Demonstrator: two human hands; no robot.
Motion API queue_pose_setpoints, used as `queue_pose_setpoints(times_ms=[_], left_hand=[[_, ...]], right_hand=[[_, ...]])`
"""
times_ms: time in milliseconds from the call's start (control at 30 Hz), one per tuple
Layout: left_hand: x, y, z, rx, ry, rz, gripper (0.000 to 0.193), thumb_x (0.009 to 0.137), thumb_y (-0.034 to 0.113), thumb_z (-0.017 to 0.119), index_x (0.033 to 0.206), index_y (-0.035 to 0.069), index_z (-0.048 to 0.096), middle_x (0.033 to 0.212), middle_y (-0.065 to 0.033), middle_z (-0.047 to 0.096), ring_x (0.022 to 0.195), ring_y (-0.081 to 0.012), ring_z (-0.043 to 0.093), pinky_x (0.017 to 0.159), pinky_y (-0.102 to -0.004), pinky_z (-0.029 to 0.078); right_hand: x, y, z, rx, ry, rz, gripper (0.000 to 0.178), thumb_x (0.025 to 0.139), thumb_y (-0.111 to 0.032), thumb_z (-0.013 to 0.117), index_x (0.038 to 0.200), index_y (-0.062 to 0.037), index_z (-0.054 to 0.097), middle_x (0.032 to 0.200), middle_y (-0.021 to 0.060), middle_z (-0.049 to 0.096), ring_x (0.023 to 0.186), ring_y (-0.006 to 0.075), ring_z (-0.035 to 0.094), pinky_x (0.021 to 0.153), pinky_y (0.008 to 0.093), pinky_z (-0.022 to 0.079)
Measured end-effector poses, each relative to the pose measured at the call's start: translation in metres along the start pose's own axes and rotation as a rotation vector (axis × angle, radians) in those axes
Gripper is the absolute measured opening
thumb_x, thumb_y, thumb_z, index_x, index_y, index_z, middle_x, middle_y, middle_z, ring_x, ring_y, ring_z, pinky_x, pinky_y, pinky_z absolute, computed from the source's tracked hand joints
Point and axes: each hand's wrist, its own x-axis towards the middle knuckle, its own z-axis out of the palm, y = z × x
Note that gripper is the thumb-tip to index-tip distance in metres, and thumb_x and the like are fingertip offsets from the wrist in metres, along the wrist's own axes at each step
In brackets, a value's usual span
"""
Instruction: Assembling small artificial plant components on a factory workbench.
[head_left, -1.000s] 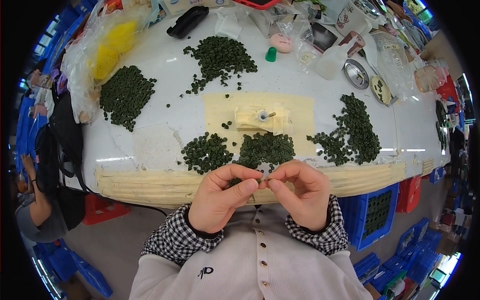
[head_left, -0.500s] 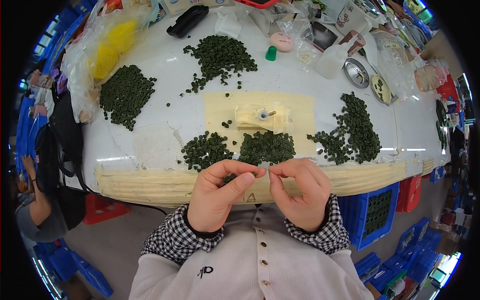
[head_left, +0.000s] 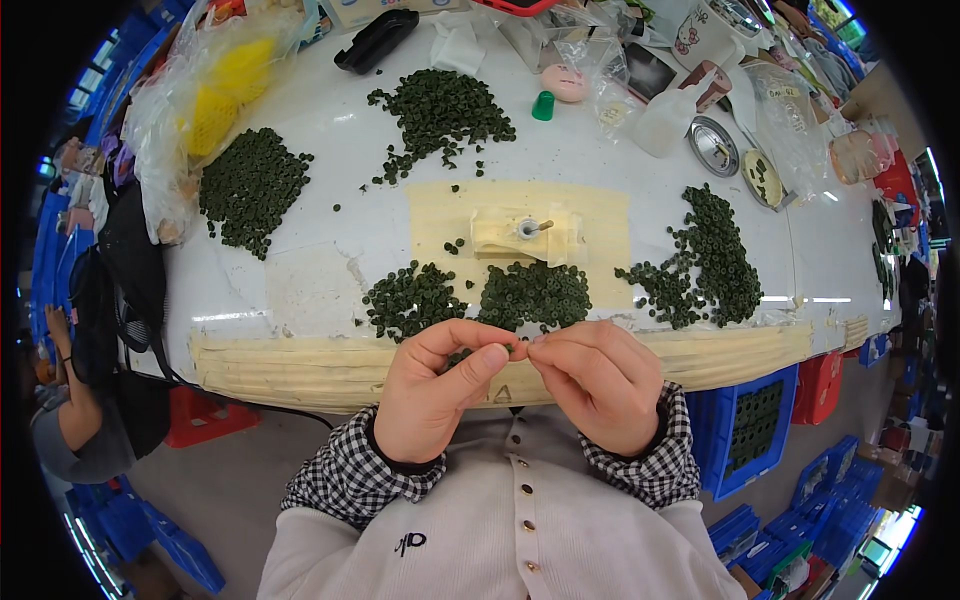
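Note:
Close together over the table's front edge, my two hands meet at the fingertips. Thumb and forefinger of my left hand [head_left: 435, 388] pinch a small dark green piece [head_left: 511, 349]; more dark green pieces [head_left: 457, 357] show beside its curled fingers. My right hand [head_left: 603, 385] is closed in a pinch touching the left fingertips, and what it holds is too small to make out. Just beyond lie two piles of small dark green round parts, a left pile [head_left: 410, 298] and a middle pile [head_left: 535, 295]. Behind them stands a tape-wrapped block [head_left: 520, 233] with a short upright post.
Further green piles lie at the right [head_left: 715, 260], far left [head_left: 255, 190] and back [head_left: 445, 110]. A black tray [head_left: 376, 42], plastic bags [head_left: 785, 110] and round tins [head_left: 713, 147] crowd the back. A blue crate [head_left: 750, 430] stands below the front edge. Another person's arm [head_left: 75, 400] shows far left.
My right hand has moved slightly left, so its fingertips now touch those of my left hand. Its fingers have drawn closer together. The left hand has stayed almost still.

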Motion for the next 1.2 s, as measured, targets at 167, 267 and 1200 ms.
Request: queue_pose_setpoints(times_ms=[167, 267, 1200], left_hand=[[-0.0005, 0.0001, 0.0032, 0.121, 0.047, 0.041, 0.011, 0.089, 0.008, 0.058, 0.099, 0.003, 0.061, 0.093, -0.0051, 0.067, 0.056, 0.002, 0.04, 0.048, -0.0141, 0.031], [0.0004, 0.0003, 0.0038, 0.153, 0.034, 0.068, 0.011, 0.09, 0.008, 0.057, 0.098, 0.003, 0.061, 0.094, -0.0056, 0.068, 0.056, 0.0024, 0.039, 0.048, -0.0138, 0.031], [0.0017, -0.0022, 0.0021, -0.052, -0.016, 0.013, 0.013, 0.089, 0.006, 0.057, 0.1, 0.002, 0.061, 0.093, -0.0067, 0.065, 0.056, -0.001, 0.04, 0.049, -0.0165, 0.032]], right_hand=[[0.0011, -0.0041, -0.006, 0.018, -0.059, 0.141, 0.018, 0.068, 0.003, 0.07, 0.083, -0.0022, 0.061, 0.074, 0.0079, 0.061, 0.061, 0.0202, 0.06, 0.051, 0.0284, 0.048], [-0.0008, -0.0052, -0.0068, 0.032, -0.069, 0.199, 0.018, 0.068, 0.002, 0.07, 0.082, -0.0024, 0.06, 0.074, 0.0085, 0.062, 0.059, 0.0205, 0.06, 0.05, 0.0282, 0.048], [-0.0027, -0.0054, 0.0005, 0.207, 0.004, 0.289, 0.014, 0.072, 0.005, 0.067, 0.085, -0.0003, 0.064, 0.08, 0.0097, 0.063, 0.068, 0.0191, 0.062, 0.058, 0.0262, 0.049]])
